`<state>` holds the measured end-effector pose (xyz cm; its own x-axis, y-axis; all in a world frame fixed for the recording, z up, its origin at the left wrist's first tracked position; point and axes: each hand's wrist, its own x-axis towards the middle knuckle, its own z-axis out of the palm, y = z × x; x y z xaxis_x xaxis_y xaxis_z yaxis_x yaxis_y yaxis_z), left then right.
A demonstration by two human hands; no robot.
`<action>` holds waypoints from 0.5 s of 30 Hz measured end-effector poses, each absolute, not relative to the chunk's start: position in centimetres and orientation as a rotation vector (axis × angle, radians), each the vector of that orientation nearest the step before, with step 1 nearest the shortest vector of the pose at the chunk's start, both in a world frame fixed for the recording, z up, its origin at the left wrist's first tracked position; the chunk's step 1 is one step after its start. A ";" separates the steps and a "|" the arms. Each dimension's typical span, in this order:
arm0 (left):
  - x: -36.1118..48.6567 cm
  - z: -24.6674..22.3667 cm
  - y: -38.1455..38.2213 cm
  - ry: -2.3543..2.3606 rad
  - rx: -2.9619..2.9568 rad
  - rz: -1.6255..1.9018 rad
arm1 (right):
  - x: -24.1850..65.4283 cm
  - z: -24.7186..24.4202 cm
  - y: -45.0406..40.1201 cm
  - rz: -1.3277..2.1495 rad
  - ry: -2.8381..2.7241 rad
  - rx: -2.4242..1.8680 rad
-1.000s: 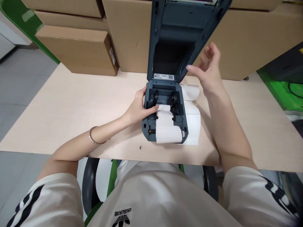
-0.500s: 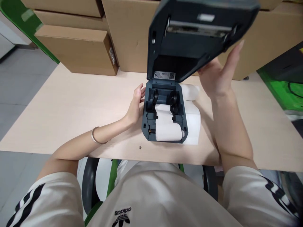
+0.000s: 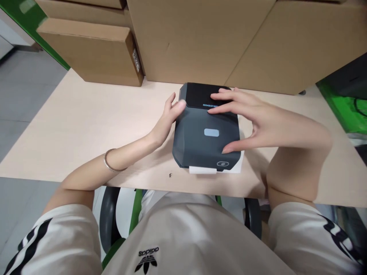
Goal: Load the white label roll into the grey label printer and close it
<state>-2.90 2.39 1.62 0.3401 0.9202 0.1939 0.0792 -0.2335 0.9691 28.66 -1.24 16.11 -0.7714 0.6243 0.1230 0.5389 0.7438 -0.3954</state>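
A dark grey label printer (image 3: 197, 147) stands on the table with its lid down. White paper (image 3: 203, 170) sticks out under its front edge, and more white paper shows beneath the right side. My left hand (image 3: 169, 118) rests against the printer's left side, thumb at the lid's edge and fingers apart. Spread over the top of the lid is my right hand (image 3: 243, 114), its fingertips near the black panel and its thumb low on the right. The inside of the printer is hidden.
A flat cardboard box (image 3: 91, 57) stands at the back left of the table (image 3: 57, 137). Large cardboard boxes (image 3: 200, 42) line the back edge. A small dark mark (image 3: 170, 175) lies near the front edge. A green item (image 3: 355, 114) is at the far right.
The printer's raised lid has come down and covers the paper roll. My right hand has moved from behind the lid onto its top. My left thumb has moved onto the lid's left edge.
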 end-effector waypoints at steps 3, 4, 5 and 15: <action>-3.0 1.4 2.3 0.881 1.457 0.984 | 26.1 17.1 -4.0 0.307 -2.691 -0.861; -3.0 1.3 2.3 0.867 1.447 0.985 | 25.3 17.2 -5.1 0.192 -2.692 -0.812; -3.0 1.3 2.3 0.859 1.443 0.990 | 24.5 17.1 -6.2 0.079 -2.711 -0.737; -2.6 0.6 2.6 0.895 1.480 1.052 | 20.5 12.8 -13.1 -0.357 -2.865 -0.503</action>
